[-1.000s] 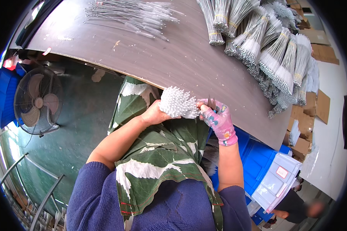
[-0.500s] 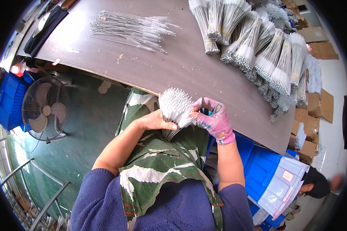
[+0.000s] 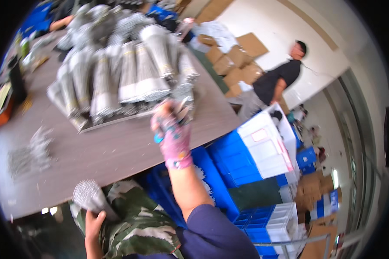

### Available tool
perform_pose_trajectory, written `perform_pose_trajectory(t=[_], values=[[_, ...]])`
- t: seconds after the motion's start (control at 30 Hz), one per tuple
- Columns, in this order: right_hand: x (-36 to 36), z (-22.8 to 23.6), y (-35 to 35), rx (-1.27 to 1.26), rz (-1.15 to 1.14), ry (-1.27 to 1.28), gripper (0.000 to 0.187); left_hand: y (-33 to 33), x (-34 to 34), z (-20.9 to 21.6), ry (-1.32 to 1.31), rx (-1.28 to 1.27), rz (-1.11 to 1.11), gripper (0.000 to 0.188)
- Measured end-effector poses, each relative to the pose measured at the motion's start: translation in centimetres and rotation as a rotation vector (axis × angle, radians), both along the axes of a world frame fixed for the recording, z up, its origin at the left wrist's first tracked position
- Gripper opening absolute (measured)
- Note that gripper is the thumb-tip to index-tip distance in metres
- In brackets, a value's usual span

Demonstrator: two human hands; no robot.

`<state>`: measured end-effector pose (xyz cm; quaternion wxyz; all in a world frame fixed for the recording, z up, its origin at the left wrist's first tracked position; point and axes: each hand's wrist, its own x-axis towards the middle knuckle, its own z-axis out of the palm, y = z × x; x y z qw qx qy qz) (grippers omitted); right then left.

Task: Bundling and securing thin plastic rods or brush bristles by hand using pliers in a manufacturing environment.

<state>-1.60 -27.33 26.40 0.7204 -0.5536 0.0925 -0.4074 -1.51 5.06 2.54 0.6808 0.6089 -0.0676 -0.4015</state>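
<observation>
Right hand [image 3: 173, 134] left my lap, now gripping a bundle [image 3: 183, 97] at the desk [image 3: 116, 151] edge; left hand [image 3: 94, 220] still clenches the wire bunch [image 3: 87, 194].

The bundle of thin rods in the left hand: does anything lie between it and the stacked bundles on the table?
Nothing visible blocks it. The left hand holds the rod bundle below the table edge; bare tabletop lies between there and the stacked bundles. The gloved right hand reaches to that stack, off to the right.

Bright, even indoor light; heavy motion blur throughout, fisheye bending toward a black rim.
</observation>
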Motion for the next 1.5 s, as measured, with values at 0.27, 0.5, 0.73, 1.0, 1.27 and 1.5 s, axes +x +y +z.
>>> perform_pose_trajectory(t=[0.27,0.5,0.73,1.0,1.27,1.5], values=[[-4.8,-5.3,3.8,0.101,0.630,0.215,0.016,6.6,4.1,5.9,-0.267,0.184,0.222,0.014],[-3.8,-2.7,4.7,0.012,0.559,0.192,0.019,-0.6,4.8,6.8,-1.095,0.266,0.364,0.032],[-2.7,-2.2,1.0,0.424,0.250,-0.200,0.021,-4.4,2.9,11.7,-1.121,0.095,0.303,0.007],[-5.1,-5.0,0.4,0.562,0.489,-0.104,0.016,-12.4,3.5,13.3,-1.566,0.141,-0.110,0.018],[-4.5,-7.1,3.5,0.213,0.839,0.448,0.016,-6.0,5.5,13.2,-0.808,-0.072,-0.071,0.013],[-2.2,-7.7,8.4,-0.018,0.962,0.468,0.014,-4.9,2.4,15.2,0.064,-0.196,-0.158,0.027]])
